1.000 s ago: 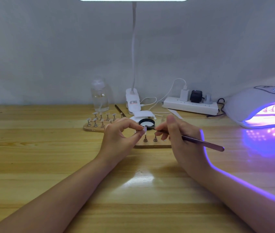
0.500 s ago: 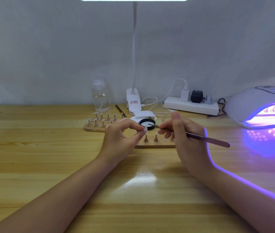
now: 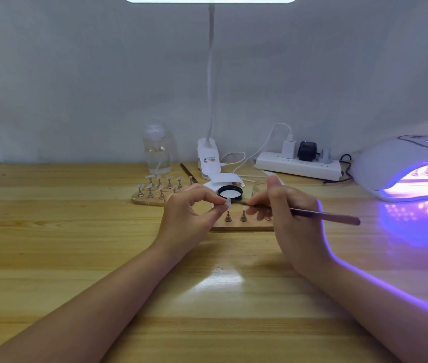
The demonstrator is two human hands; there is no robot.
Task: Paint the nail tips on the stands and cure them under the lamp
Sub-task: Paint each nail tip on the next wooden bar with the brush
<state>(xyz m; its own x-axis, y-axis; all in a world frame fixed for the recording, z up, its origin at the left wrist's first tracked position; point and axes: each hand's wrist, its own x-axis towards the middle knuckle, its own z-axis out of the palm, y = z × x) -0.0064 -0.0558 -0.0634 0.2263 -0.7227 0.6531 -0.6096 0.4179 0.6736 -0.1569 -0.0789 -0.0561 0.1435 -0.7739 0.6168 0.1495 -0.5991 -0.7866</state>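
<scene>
Writing: small print on the white clip lamp base (image 3: 209, 163) and on the white dome curing lamp (image 3: 401, 169) is too blurred to read.
Nail tip: small pale plastic nail tip (image 3: 228, 203), above the near wooden stand board (image 3: 241, 226).
Left hand (image 3: 189, 213): fingertips pinch the tip.
Right hand (image 3: 283, 218): fingers grip a thin dark brush (image 3: 323, 215), its bristle end at the tip.

On the wooden table (image 3: 50, 258), two stand boards: the far board (image 3: 144, 200) left, the near board (image 3: 241, 227) centre, between the left hand (image 3: 189, 218) and right hand (image 3: 286, 221). Behind the near board lies a round lid (image 3: 230, 193). Along the wall, left to right: bottle (image 3: 156, 150), desk lamp base (image 3: 208, 161), power strip (image 3: 298, 167), curing lamp (image 3: 406, 166).
</scene>
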